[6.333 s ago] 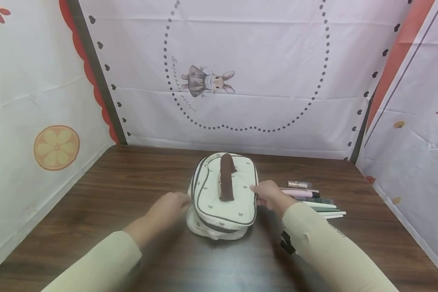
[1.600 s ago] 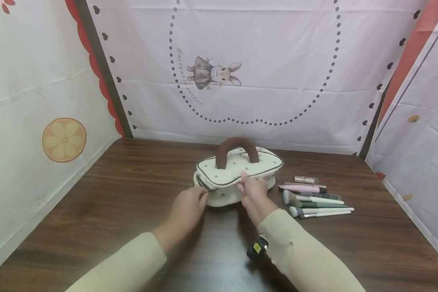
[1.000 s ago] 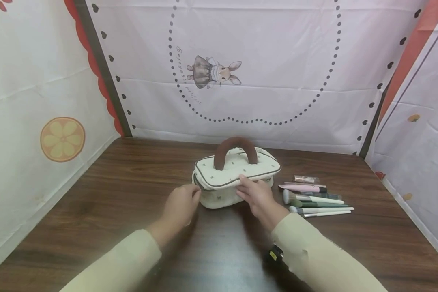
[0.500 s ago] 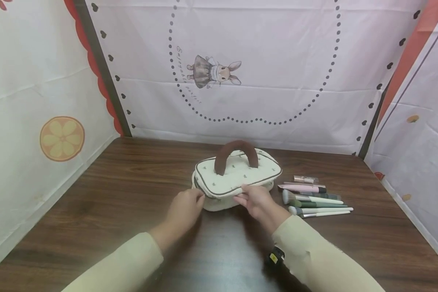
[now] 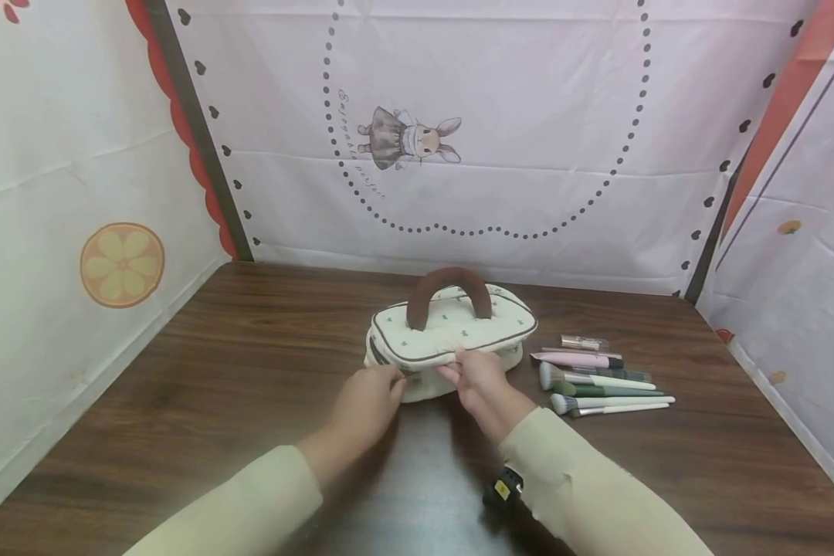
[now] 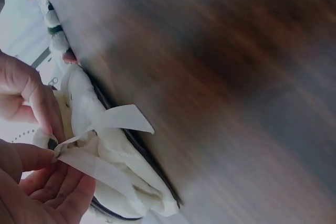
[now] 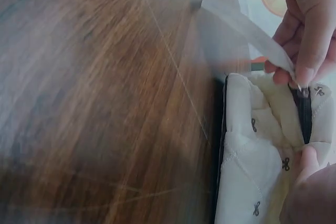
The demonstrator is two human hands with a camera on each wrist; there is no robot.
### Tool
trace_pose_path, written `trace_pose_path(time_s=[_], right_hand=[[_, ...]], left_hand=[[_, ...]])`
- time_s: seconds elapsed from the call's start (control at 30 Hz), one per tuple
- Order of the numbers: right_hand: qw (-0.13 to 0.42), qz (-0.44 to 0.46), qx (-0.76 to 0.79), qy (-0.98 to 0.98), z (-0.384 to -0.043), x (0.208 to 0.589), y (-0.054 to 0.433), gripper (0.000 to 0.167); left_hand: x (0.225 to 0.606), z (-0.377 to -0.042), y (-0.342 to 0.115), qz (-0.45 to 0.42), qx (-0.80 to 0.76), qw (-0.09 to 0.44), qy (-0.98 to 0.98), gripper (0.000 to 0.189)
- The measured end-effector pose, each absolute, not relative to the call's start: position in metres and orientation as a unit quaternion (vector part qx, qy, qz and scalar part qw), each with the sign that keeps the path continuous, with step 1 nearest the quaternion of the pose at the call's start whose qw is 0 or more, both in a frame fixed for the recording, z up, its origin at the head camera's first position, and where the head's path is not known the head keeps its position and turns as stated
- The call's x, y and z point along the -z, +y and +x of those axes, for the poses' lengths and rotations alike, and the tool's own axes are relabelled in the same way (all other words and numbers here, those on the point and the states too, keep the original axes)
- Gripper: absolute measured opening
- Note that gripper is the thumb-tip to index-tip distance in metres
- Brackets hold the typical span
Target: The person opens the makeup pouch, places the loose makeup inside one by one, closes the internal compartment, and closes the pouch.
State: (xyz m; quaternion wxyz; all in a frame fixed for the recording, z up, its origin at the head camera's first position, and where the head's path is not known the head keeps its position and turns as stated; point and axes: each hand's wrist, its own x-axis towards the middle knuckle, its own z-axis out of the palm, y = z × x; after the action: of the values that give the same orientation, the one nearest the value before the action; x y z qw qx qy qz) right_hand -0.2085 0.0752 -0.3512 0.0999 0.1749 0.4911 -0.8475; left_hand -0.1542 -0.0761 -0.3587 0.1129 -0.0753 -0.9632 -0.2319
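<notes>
A cream cosmetic bag (image 5: 441, 340) with small bow prints, dark piping and a padded brown handle (image 5: 452, 276) stands upright on the table. At its near left corner, my left hand (image 5: 364, 405) pinches the zipper pull (image 7: 302, 92) between thumb and forefinger. A white ribbon (image 7: 244, 27) trails from that pull. Dark zipper tape (image 7: 303, 119) runs below the lid, between the two hands. My right hand (image 5: 485, 384) grips the front lid edge, thumb on the rim and fingers underneath. The bag's inside is hidden.
To the bag's right lie several makeup brushes (image 5: 618, 380), a pink tube (image 5: 577, 359) with a black cap, and a small clear-ended lipstick tube (image 5: 584, 342). Printed white cloth (image 5: 528, 139) walls the wooden table (image 5: 278, 332) at back and sides.
Since the oldest frame the bag has been turned so its long side faces me. Over the last half second my left hand has shifted slightly right along the front edge; my right hand stays at the lid.
</notes>
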Motion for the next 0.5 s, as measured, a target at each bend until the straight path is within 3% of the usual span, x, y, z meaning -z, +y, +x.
trace_pose_path(time_s=[0.5], right_hand=[[0.1,0.169,0.836,0.513,-0.201,0.348,0.065,0.049]], left_hand=[[0.356,-0.154,-0.064,-0.057,0.229,0.123,-0.964,0.014]])
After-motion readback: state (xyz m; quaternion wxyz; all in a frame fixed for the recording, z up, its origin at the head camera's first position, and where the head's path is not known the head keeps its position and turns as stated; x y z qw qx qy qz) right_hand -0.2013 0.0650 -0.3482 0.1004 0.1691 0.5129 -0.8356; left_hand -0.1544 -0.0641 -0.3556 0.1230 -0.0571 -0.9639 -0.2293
